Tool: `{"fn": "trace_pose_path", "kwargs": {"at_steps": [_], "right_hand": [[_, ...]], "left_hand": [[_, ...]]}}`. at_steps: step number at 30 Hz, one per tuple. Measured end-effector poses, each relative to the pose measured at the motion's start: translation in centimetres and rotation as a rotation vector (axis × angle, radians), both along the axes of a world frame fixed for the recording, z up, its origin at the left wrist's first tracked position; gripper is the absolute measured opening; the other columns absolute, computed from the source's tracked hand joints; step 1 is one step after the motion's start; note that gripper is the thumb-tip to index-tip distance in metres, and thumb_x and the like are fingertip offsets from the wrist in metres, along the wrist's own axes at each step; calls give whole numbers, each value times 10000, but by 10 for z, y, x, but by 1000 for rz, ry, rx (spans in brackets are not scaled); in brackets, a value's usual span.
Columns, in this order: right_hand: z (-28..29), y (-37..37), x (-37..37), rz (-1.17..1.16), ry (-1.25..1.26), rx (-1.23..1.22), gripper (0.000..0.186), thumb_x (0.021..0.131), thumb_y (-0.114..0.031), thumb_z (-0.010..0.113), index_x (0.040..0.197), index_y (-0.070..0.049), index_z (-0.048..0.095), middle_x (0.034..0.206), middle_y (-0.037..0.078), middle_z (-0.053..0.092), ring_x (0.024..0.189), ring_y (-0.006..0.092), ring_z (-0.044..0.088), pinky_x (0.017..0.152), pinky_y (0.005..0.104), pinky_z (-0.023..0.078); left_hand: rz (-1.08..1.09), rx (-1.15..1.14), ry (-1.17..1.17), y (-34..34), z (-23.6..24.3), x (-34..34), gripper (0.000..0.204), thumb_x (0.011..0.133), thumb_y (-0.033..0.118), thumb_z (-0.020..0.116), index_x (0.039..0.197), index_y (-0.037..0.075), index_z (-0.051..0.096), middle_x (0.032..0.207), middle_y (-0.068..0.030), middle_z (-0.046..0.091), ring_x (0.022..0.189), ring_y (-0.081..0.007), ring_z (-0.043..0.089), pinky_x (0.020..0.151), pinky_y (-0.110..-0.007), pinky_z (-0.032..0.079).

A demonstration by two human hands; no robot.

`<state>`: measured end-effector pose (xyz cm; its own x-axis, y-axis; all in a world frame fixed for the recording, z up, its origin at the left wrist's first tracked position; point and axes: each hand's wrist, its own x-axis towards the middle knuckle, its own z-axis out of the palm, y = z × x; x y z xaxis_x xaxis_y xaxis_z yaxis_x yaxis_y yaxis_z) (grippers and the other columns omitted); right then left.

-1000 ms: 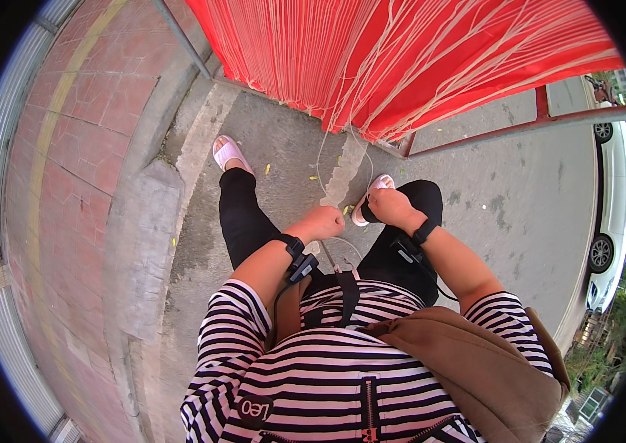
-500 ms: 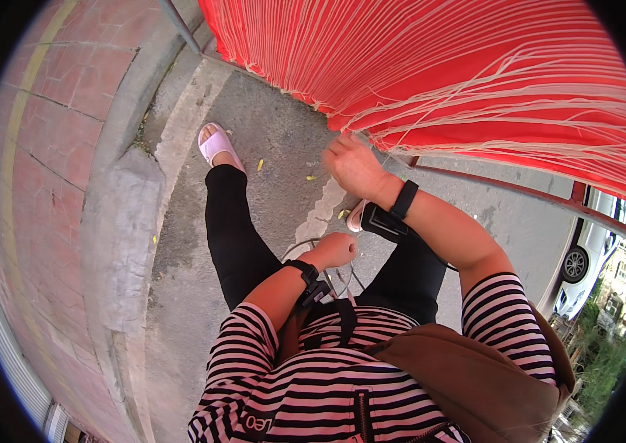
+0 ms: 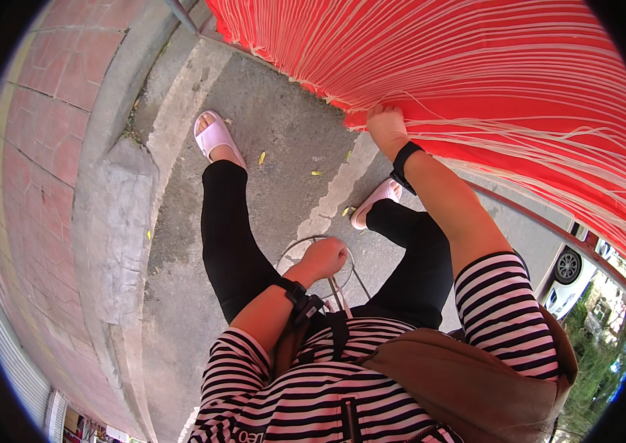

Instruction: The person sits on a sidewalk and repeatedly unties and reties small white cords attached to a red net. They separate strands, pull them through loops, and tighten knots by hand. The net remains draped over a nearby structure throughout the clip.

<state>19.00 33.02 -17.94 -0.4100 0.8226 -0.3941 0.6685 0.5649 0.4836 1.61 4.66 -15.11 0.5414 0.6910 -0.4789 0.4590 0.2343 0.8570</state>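
Observation:
A red cloth (image 3: pixel 468 111) hangs across the far right, with many long pale strings (image 3: pixel 519 48) running over it and gathering at its lower edge. My right hand (image 3: pixel 389 127) is closed at that edge, its fingers pinching among the strings; a loose loop of string curves just above it. The fingertips are partly hidden. Nearer to me, my left hand (image 3: pixel 325 258) makes a fist above a round metal-wire frame (image 3: pixel 355 267) between my legs. Whatever that fist may hold is out of sight.
A metal bar (image 3: pixel 549 229) runs below the cloth at the right, and a post (image 3: pixel 181 16) stands at the upper left. A kerb (image 3: pixel 99 192) and reddish paving lie to the left. A white car (image 3: pixel 572 277) is at the right.
My right hand has moved away from me and to the right, along the cloth's edge. My left hand has come slightly down and left. My right foot now shows more fully.

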Motion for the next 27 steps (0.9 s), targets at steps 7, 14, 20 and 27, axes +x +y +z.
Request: {"fn": "trace_pose_path", "kwargs": {"at_steps": [7,14,20,27], "right_hand": [[14,-2,30,-444,139,-244,204,860,-125,542,957,-49,705,965,176,715,891,305,711,701,436,562],[12,-40,69,-394,181,-344,216,838,-149,546,901,-47,726,915,185,712,890,325,703,730,465,556],[1,-54,97,-512,614,-498,233,836,-211,570,902,-30,701,882,166,710,849,346,686,744,426,542],[10,-44,85,-847,1253,-491,226,910,-238,614,1012,-48,680,893,112,705,867,167,675,765,311,512]], "left_hand": [[182,17,89,19,-12,-13,106,824,164,631,856,67,657,863,-129,665,791,-307,660,693,-405,521],[359,-24,86,31,-28,-30,114,824,164,616,843,68,673,810,-118,691,755,-306,669,669,-400,521],[447,-37,19,34,-30,-36,112,828,165,615,868,83,680,818,-114,693,736,-299,668,658,-394,515],[460,-103,43,45,7,-41,123,835,99,612,940,66,667,894,-126,681,762,-311,657,684,-394,517]]}}
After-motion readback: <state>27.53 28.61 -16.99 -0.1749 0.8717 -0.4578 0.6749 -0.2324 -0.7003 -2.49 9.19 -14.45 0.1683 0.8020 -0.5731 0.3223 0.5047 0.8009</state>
